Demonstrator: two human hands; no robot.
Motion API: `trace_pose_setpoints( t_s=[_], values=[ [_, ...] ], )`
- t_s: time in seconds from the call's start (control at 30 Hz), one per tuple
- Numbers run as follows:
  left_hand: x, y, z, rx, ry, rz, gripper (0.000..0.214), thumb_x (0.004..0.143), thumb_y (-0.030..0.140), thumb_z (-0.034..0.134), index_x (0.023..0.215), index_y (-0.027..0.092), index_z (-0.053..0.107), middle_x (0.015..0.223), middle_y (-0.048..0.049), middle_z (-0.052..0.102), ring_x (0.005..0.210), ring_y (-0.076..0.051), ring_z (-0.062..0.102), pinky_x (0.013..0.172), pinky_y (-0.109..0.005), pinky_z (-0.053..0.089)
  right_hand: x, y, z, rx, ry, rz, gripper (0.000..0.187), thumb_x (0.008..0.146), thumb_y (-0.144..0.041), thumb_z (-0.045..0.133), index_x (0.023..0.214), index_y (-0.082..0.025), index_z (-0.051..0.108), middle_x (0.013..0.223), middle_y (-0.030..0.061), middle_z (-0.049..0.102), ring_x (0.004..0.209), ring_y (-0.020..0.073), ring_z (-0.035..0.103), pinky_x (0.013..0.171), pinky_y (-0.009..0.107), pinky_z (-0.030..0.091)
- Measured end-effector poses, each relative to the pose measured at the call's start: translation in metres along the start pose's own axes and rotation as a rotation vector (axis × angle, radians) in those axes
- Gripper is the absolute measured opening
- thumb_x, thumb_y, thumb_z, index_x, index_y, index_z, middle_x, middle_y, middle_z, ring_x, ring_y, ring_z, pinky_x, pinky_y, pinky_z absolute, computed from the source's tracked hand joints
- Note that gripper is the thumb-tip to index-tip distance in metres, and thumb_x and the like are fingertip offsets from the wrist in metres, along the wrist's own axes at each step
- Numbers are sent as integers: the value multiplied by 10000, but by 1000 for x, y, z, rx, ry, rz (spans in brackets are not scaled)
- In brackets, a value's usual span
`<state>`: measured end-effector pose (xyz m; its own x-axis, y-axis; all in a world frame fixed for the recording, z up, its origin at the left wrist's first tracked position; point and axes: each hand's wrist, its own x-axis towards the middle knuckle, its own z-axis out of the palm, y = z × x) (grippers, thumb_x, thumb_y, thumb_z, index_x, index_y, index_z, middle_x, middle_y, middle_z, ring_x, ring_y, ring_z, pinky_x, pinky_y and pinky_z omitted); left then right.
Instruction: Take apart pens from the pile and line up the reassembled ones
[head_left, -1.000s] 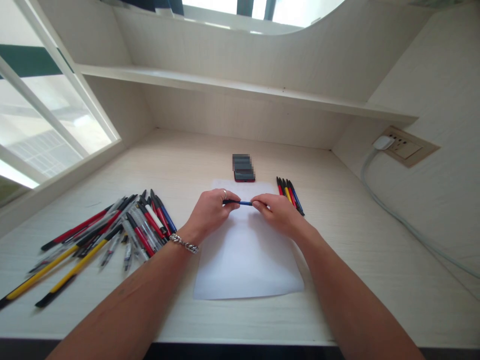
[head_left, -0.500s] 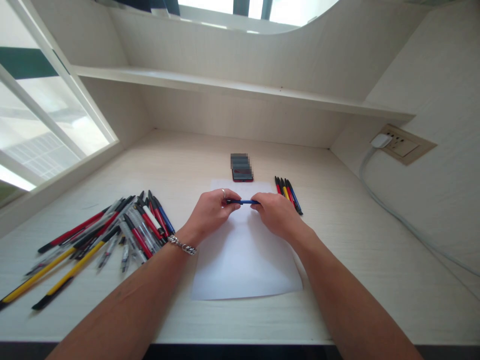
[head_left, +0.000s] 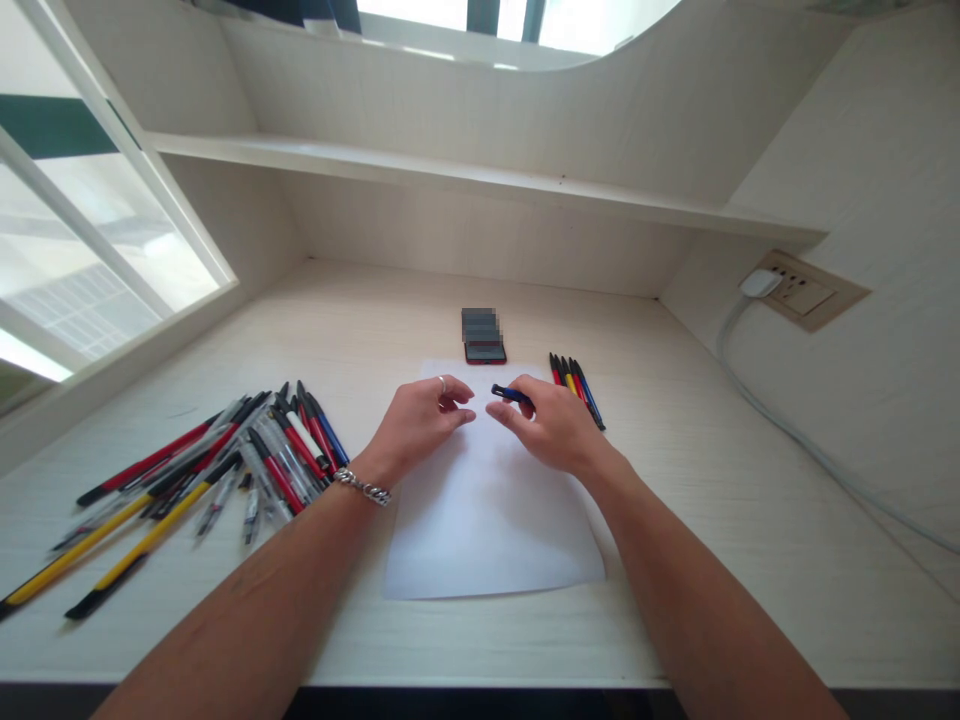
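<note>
A blue pen (head_left: 511,394) with a dark end is held by my right hand (head_left: 547,420) above the upper part of a white paper sheet (head_left: 495,530). The pen's dark end points left, and its other end is hidden in my fingers. My left hand (head_left: 424,415), with a ring on one finger, hovers just left of the pen. Its fingers and thumb are apart, with nothing between them. A short row of pens (head_left: 577,388) in red, yellow and blue lies right of my right hand, partly hidden by it.
A loose pile of pens (head_left: 277,450) in red, yellow, white, blue and clear plastic lies at the left. A phone (head_left: 484,340) lies behind the paper. On the right wall, a white charger (head_left: 760,283) with a cable (head_left: 787,425) sits in a socket. A shelf (head_left: 480,185) spans the back.
My left hand has let go of the blue pen and opened slightly. The pen stays in my right hand, where it has tilted and been drawn deeper into the fingers.
</note>
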<state>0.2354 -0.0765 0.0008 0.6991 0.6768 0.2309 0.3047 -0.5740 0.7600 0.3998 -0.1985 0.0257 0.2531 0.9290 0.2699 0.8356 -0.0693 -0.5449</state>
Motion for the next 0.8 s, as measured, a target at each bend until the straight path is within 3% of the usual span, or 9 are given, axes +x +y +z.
trace_pose_setpoints(
  t_s=[0.1,0.2,0.33,0.47,0.8],
  values=[
    [1,1,-1,20,0,-2,182,741,309,677,895,215,697,872,-19,726,769,-168,662,749,-296,526,5,2,0,414,132,107,521,851,-635,470,583,-190,497,524,-23,416,499,101,357,494,264,243],
    [1,2,0,48,-3,-2,166,740,300,670,881,219,701,848,-17,726,752,-167,659,730,-294,523,11,7,-2,957,239,252,544,834,-654,460,530,-203,446,454,-56,299,405,77,230,412,254,163],
    [1,1,0,85,-19,-4,157,748,293,654,880,225,706,824,-13,723,741,-164,656,717,-292,516,16,15,-12,1405,248,376,515,812,-616,469,500,-211,403,413,-79,214,365,68,157,367,233,111],
    [1,1,0,106,-40,-6,146,751,284,647,870,225,707,808,-13,720,729,-166,654,706,-291,512,16,24,-17,1544,287,392,479,808,-566,460,495,-211,384,415,-83,187,358,66,150,354,221,143],
    [1,2,-1,134,-65,-3,137,749,269,635,860,228,706,806,-12,726,723,-169,659,685,-286,510,17,32,-17,1568,325,382,503,807,-611,477,516,-206,412,419,-81,207,355,64,168,353,217,163]
  ],
)
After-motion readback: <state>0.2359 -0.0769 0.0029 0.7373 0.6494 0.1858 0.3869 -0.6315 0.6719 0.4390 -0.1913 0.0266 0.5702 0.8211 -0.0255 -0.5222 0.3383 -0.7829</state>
